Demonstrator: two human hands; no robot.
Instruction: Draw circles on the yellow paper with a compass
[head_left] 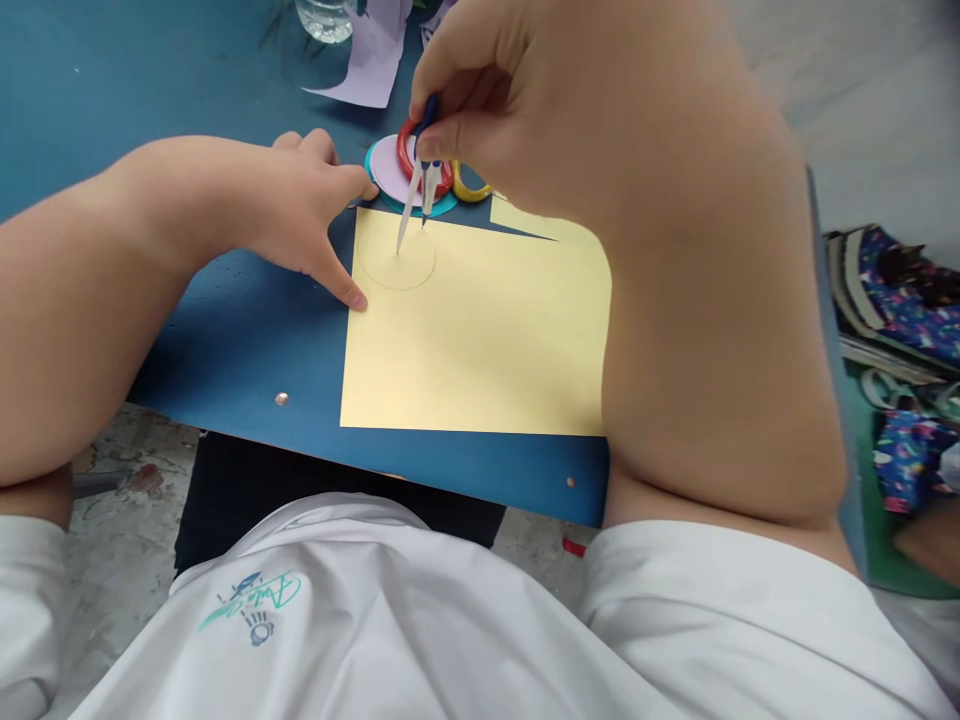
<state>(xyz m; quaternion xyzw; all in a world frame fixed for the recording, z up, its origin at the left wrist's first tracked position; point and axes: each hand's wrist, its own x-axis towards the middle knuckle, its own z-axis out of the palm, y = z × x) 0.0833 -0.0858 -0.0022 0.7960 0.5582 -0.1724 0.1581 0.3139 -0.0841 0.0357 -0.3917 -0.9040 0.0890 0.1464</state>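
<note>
And here's your right hand [487, 100], thumb and fingers pinched tight around the blue top of a metal-legged drawing compass [409, 203], poised over the pale yellow rectangular paper sheet [480, 340]. One slim leg points down inside a thin drawn circle [394, 272] at the sheet's far left corner; the shorter leg's tip sits close to the line!

Over to your left hand [304, 205]: it grips nothing, thumb and forefinger spread wide, the thumb pressed to the sheet's left edge. The forefinger reaches past the far corner to a teal paper disc [370, 163]; it looks to be touching the rim, though the angle makes that hard to judge.

Just beyond the sheet, a smaller lilac paper disc [386, 165] lies on the teal one, with a red ring-shaped handle [404, 148] across it and a yellow ring-shaped handle [472, 193] beside that. Farther beyond the sheet, there's a jagged lilac paper scrap [375, 62] near a clear, rounded container [325, 20]. Under the sheet runs your blue tabletop [225, 340].
</note>
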